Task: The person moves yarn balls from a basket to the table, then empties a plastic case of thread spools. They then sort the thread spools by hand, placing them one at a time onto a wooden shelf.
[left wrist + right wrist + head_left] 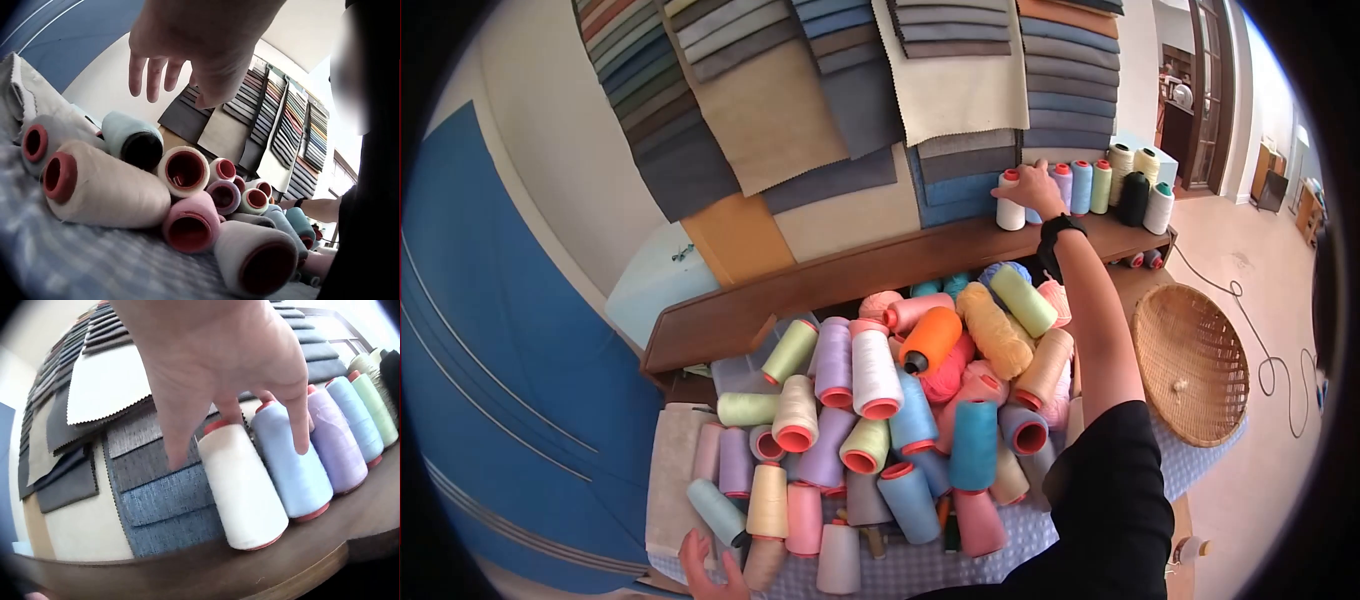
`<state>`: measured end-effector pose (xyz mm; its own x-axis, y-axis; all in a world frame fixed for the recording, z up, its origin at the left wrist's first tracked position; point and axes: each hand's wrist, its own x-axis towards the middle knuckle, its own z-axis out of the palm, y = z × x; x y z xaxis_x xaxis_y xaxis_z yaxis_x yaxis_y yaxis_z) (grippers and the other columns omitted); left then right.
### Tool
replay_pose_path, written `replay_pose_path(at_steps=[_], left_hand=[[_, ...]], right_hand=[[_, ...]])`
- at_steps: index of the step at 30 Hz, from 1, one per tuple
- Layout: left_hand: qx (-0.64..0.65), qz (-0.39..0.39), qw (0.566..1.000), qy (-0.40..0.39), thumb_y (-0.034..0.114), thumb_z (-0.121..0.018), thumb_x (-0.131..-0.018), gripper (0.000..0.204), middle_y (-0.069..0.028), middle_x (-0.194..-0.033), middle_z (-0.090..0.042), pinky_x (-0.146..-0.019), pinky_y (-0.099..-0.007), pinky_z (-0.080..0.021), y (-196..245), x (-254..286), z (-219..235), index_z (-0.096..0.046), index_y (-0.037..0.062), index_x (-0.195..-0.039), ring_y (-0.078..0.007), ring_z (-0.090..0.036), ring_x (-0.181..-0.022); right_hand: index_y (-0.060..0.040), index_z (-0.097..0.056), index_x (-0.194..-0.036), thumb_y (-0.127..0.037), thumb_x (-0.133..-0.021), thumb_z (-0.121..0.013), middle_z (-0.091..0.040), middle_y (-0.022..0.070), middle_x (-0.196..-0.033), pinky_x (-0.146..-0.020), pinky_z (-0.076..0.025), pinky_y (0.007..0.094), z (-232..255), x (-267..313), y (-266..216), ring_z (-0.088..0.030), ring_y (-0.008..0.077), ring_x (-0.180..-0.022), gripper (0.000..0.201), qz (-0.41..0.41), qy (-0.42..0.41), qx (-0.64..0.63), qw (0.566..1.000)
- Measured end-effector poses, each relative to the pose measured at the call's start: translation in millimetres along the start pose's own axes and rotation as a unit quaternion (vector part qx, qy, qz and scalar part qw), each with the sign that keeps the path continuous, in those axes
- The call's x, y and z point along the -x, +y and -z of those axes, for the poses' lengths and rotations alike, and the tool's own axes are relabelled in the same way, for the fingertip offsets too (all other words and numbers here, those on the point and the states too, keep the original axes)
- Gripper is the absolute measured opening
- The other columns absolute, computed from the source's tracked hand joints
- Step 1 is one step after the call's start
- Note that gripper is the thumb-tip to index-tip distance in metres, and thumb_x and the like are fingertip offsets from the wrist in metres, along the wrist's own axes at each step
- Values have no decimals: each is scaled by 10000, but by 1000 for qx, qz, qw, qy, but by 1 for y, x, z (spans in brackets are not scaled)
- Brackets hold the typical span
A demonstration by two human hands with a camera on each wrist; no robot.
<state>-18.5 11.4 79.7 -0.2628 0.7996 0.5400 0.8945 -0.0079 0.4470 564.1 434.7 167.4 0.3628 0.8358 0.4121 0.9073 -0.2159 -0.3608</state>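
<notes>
On the wooden shelf (820, 268), a white cone of thread (244, 487) stands upright at the left end of a row. My right hand (1038, 188) is over its top, thumb spread off to the left and fingers behind and to the right. In the right wrist view a gap shows between thumb and cone, and one finger overlaps the light blue cone (292, 462) beside it. My left hand (708, 568) hovers at the front left of the thread pile with fingers loosely extended, holding nothing. Near it lie a pale blue cone (716, 510) and a beige cone (109, 184).
Lilac (337, 440), blue, green, black (1133, 200) and white cones continue the row rightward. Many cones and yarn balls heap on the checked cloth (125, 262). Fabric swatches (790, 100) hang behind the shelf. A wicker basket (1200, 345) is at right.
</notes>
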Motion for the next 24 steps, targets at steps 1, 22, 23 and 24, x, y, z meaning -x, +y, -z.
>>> replay_pose_path(at_steps=[1,22,23,24], left_hand=[[10,16,1000,-1,127,-705,-756,574,-172,-1252,-486,-924,-380,-415,-1,-1,0,-460,-3,-1259,-318,-510,-1104],[183,-21,982,-43,-27,-548,-783,616,-180,-1296,-447,-934,-375,-396,28,7,10,-317,-14,-1354,-272,-514,-1085],[185,-27,982,-35,-27,-548,-783,611,-178,-1297,-446,-935,-373,-396,29,9,12,-323,-14,-1351,-270,-517,-1081],[186,-33,982,-26,-28,-548,-783,607,-176,-1298,-446,-936,-370,-396,28,11,14,-329,-14,-1349,-268,-519,-1078]], right_hand=[[-52,-630,-1064,-532,-617,-708,-467,242,-1230,-865,-480,415,-1,-1,0,-558,374,-1048,660,15,14,26,999],[17,-397,-1312,-538,-805,-590,-411,175,-1329,-946,-439,458,108,196,-64,-397,330,-1241,776,-6,-451,-397,799],[17,-397,-1312,-538,-805,-590,-411,175,-1329,-946,-439,458,105,196,-61,-397,330,-1241,776,-3,-458,-394,797],[24,-419,-1288,-534,-811,-587,-457,161,-1272,-906,-460,414,98,192,-52,-456,290,-1177,753,4,-401,-384,832]])
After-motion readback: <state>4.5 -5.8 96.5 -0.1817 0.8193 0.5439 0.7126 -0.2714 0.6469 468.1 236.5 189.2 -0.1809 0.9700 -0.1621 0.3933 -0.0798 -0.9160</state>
